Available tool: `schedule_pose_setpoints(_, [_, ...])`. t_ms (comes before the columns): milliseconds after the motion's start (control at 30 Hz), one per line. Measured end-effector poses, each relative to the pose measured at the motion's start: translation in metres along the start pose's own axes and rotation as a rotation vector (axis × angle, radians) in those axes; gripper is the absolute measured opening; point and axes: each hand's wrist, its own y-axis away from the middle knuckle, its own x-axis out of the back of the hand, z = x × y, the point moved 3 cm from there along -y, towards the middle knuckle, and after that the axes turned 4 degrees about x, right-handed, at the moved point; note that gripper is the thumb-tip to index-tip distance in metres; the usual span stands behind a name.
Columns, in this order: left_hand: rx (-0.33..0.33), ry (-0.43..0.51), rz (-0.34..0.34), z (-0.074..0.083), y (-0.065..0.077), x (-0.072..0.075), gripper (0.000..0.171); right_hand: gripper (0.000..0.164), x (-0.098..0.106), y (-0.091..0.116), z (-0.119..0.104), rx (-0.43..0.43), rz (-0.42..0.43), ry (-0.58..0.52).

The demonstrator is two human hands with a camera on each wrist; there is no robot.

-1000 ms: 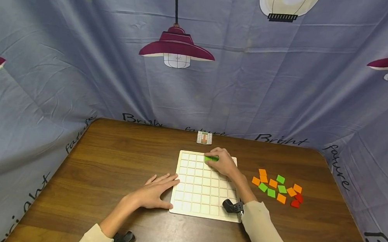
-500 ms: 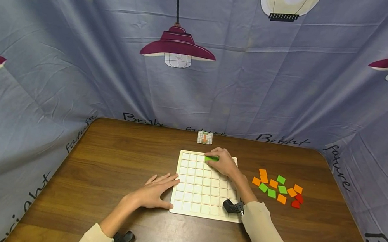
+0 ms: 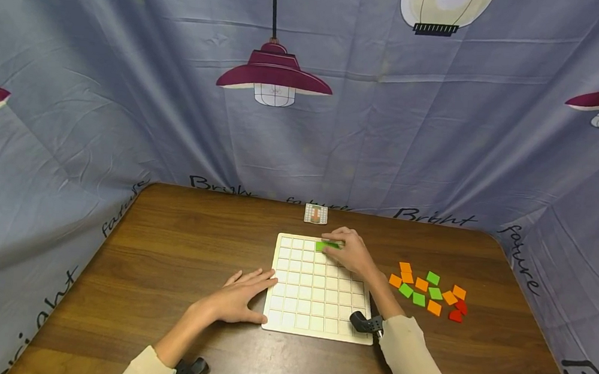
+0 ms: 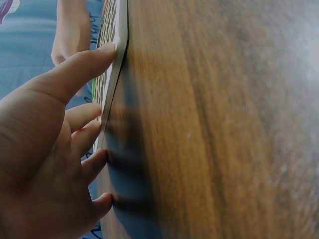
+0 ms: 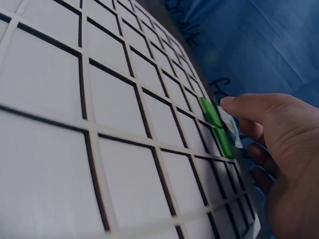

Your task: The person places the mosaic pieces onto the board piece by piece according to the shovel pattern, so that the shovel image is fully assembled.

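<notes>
A pale wooden grid board (image 3: 306, 290) lies on the table in the head view. My left hand (image 3: 240, 299) rests at its left edge with fingers spread, and the left wrist view puts the thumb (image 4: 84, 69) against the board's rim. Over the back row, my right hand (image 3: 354, 253) hovers by green tiles (image 3: 321, 247), partly covering them. In the right wrist view a green tile (image 5: 211, 112) and a second green tile (image 5: 224, 143) sit side by side in cells. The right thumb (image 5: 249, 106) is close beside them, its fingers loosely bent and apparently holding nothing.
Loose orange, green and red tiles lie right of the board, among them an orange tile (image 3: 434, 308), a green tile (image 3: 418, 299) and a red tile (image 3: 455, 315). A small pattern card (image 3: 315, 214) lies behind the board. A blue curtain (image 3: 303, 145) hangs around the table (image 3: 180, 248).
My right hand has shifted slightly right and its fingers have come away from the green tiles, showing more of them. My left hand has stayed put.
</notes>
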Motion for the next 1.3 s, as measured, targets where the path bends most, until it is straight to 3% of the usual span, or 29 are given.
schedule_pose_setpoints(167, [-0.003,0.002,0.002,0.0,0.0,0.0,0.081,0.034,0.017,0.011,0.003,-0.012,0.056,-0.03])
schedule_pose_setpoints(433, [-0.003,0.002,0.015,0.0,0.001,0.0,0.081,0.037,0.052,0.039,0.012,-0.014,0.14,0.014])
schedule_pose_setpoints(933, [-0.011,-0.001,0.018,0.0,0.001,-0.001,0.082,0.039,0.125,0.119,0.044,-0.136,0.3,0.106])
schedule_pose_setpoints(1300, [-0.007,0.004,0.019,-0.001,0.0,0.0,0.082,0.038,0.143,0.16,0.067,-0.223,0.317,0.186])
